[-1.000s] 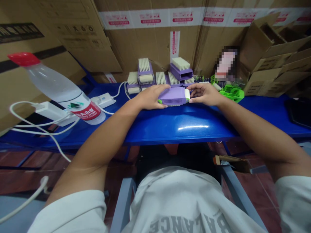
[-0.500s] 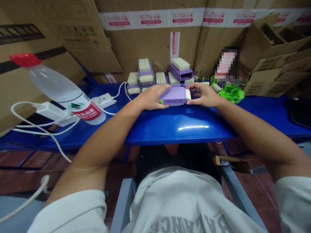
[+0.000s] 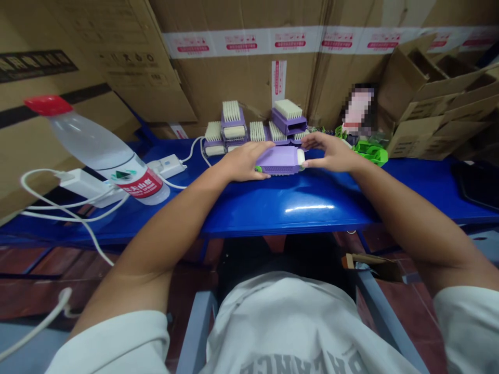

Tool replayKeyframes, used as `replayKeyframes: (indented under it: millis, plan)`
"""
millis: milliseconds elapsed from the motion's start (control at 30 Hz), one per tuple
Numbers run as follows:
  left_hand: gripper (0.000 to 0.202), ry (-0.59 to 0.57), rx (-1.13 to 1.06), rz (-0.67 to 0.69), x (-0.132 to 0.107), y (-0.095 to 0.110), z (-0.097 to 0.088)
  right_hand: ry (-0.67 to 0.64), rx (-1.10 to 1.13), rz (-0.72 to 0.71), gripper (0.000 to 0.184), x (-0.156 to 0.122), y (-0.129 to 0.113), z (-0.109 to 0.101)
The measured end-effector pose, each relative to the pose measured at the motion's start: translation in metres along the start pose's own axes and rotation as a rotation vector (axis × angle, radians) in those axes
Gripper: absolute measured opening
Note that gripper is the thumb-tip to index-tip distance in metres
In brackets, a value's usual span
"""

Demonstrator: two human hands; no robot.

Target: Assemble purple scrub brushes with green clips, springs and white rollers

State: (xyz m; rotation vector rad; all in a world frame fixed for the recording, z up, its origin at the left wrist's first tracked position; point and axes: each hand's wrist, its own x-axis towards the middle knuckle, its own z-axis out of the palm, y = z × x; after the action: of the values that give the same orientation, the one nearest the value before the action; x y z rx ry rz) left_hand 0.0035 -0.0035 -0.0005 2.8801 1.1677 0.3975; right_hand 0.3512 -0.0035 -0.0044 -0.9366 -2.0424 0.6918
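Observation:
A purple brush (image 3: 278, 158) lies bristle side down just above the blue table, its pale bristle tips showing under the near edge. My left hand (image 3: 249, 161) is wrapped round its left end, thumb on the near side, beside a small green part. At the other end, a white piece (image 3: 300, 158) sticks out of the purple body. The thumb and fingers of my right hand (image 3: 331, 153) close around that white end. Right behind are several similar purple brushes (image 3: 234, 130) with cream bristles facing up, some stacked; one purple shell (image 3: 290, 122) has a hollow end.
Bright green plastic parts (image 3: 370, 153) lie right of my right hand, near a phone-like object (image 3: 358, 109) that is blurred out. A water bottle (image 3: 136, 176), white power strips (image 3: 91, 187) and cables occupy the left. Cardboard boxes (image 3: 241, 78) wall the back; a divided carton (image 3: 429, 104) stands right.
The view has tilted slightly, so everything sits a little lower. Both hands stay at the two ends of the brush; the right thumb and fingers have shifted slightly at the white end.

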Motion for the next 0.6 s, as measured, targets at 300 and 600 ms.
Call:
replayKeyframes:
  millis: [300,600]
  plan:
    - [0.097,-0.015,0.065,0.0,-0.001,0.002,-0.003,0.31,-0.852,0.44,0.062,-0.011,-0.005,-0.088]
    - [0.096,0.004,0.085,0.007,-0.002,0.001,-0.001,0.092,-1.041,0.626,0.064,-0.014,-0.002,-0.092]
